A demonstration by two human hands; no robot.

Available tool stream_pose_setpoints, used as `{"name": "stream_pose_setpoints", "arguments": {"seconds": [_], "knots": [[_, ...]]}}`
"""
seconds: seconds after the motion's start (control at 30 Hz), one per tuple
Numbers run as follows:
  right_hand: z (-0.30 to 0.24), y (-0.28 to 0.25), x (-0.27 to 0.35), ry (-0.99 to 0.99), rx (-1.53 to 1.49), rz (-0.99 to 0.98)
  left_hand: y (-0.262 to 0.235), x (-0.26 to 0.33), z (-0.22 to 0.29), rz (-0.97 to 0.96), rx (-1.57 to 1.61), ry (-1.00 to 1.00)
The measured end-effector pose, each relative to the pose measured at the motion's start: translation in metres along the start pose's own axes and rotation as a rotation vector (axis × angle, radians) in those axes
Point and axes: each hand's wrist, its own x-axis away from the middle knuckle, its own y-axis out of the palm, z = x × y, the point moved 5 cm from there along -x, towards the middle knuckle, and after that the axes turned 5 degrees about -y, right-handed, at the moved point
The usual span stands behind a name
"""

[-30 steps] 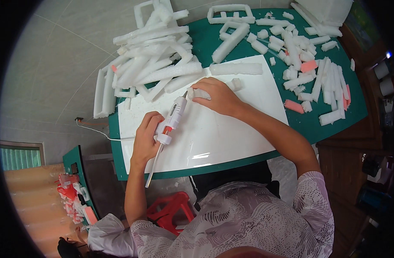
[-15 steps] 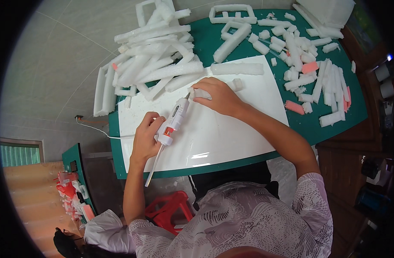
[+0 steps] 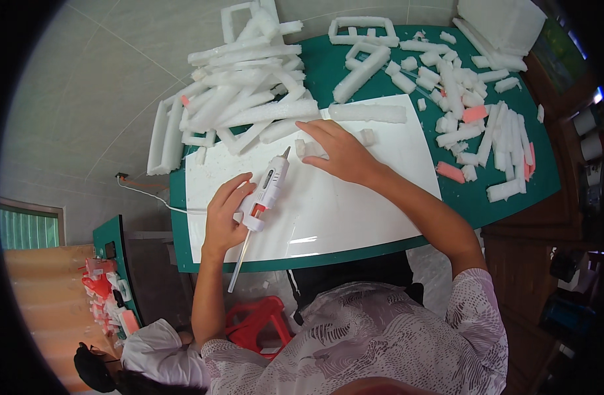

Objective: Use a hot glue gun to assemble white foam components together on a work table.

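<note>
My left hand is closed around a white hot glue gun with an orange-red part. A clear glue stick trails from its rear end, and its nozzle points away from me. Beside that nozzle lies a short white foam strip with small blocks at its ends. Over this strip is my right hand, thumb and fingers spread apart around it. The palm hides the strip's middle. Both hands are above a glossy white sheet on a green table.
A tall pile of foam strips and frames stands at the far left. One long foam bar lies on the sheet's far edge. Scattered foam and pink pieces cover the right side. A white cord runs left; another person is at lower left.
My right hand has loosened from the foam strip, its fingers spreading. The glue gun's nozzle has come away from the strip's end block. The whole view has shifted slightly.
</note>
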Motion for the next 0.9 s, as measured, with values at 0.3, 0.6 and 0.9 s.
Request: {"name": "stream_pose_setpoints", "arguments": {"seconds": [0.3, 0.6, 0.9], "knots": [[-0.012, -0.024, -0.013, 0.188, 0.245, -0.250, -0.019, 0.032, -0.015, 0.146, 0.066, -0.080], [0.016, -0.011, 0.003, 0.105, 0.269, -0.419, -0.027, 0.073, -0.020, 0.273, 0.105, -0.109], [-0.033, -0.052, -0.024, 0.058, -0.060, -0.955, -0.031, 0.095, -0.029, 0.340, 0.154, -0.130]]}}
